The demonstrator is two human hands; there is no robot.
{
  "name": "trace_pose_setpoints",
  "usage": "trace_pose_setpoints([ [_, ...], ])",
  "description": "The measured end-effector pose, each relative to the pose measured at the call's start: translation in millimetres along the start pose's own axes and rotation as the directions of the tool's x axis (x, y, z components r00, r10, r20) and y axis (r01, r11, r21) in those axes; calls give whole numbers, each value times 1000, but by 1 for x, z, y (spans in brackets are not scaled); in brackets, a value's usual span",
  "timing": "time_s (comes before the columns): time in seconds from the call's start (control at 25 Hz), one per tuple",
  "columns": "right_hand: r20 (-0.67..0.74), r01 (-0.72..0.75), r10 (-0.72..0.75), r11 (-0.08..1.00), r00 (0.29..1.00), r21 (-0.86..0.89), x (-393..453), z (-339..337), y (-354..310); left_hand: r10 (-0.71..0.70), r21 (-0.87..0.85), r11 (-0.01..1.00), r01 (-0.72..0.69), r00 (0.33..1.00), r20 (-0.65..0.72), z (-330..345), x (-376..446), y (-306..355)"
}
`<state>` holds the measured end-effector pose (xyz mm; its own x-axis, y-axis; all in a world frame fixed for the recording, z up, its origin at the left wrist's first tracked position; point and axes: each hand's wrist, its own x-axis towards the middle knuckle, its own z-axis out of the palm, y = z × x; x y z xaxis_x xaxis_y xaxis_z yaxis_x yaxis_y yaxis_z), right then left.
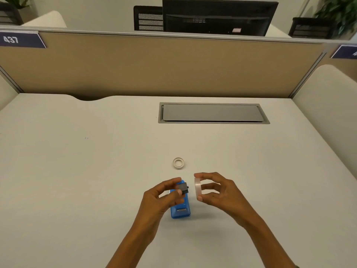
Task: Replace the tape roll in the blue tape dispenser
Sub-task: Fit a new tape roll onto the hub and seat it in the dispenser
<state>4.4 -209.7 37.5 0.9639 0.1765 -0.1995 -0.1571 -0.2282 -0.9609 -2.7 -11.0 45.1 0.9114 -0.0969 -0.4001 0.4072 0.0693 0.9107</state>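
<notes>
The blue tape dispenser (181, 211) lies on the white desk (77, 171) near its front, partly hidden by my left hand. My left hand (164, 198) pinches a small black spool hub (183, 188) between thumb and fingers, just above the dispenser. My right hand (216, 190) holds a full, pale tape roll (197, 188) upright on edge, its flat face turned toward the hub a short gap away. A small, nearly empty white tape core (178, 162) lies flat on the desk just beyond both hands.
A grey cable hatch (212, 113) is set into the desk at the back right. A tan partition (154, 64) closes the far edge, with a black monitor (218, 16) behind it. Rounded white side panels (328, 93) flank the desk.
</notes>
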Motion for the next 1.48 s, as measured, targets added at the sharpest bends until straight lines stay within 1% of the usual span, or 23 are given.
trace_pose_setpoints([
  [0.08,40,36,-38,999,998,39,-4,5,-10,7,5,1000,-7,1000,-8,3,-4,2],
  [0.28,78,87,-86,996,993,-10,-9,9,-20,7,33,999,-6,999,-33,6,-9,5],
  [0.44,99,111,-109,994,989,-19,-13,11,-23,24,43,999,-23,1000,-17,7,-15,6],
  [0.6,89,126,-122,991,988,-39,-16,15,-20,55,81,995,-57,998,16,5,-20,3],
  [0.68,73,128,-125,990,990,-50,-17,19,-17,73,103,992,-73,997,9,3,-24,-2],
  [0.76,59,152,-146,984,987,-95,-18,24,-12,94,135,987,-89,995,-29,1,-29,-8],
  [0.88,54,182,-175,960,983,-211,-14,33,-6,165,215,966,-144,983,-82,-1,-28,-15],
  [1.04,53,182,-174,931,983,-318,2,35,-8,249,340,917,-209,965,-79,-6,-6,-13],
  [1.16,65,192,-181,947,981,-258,13,35,-6,294,337,903,-265,955,-38,-9,8,-11],
  [1.48,75,162,-151,969,986,-184,18,32,1,327,318,899,-300,945,-32,-12,19,-23],
])
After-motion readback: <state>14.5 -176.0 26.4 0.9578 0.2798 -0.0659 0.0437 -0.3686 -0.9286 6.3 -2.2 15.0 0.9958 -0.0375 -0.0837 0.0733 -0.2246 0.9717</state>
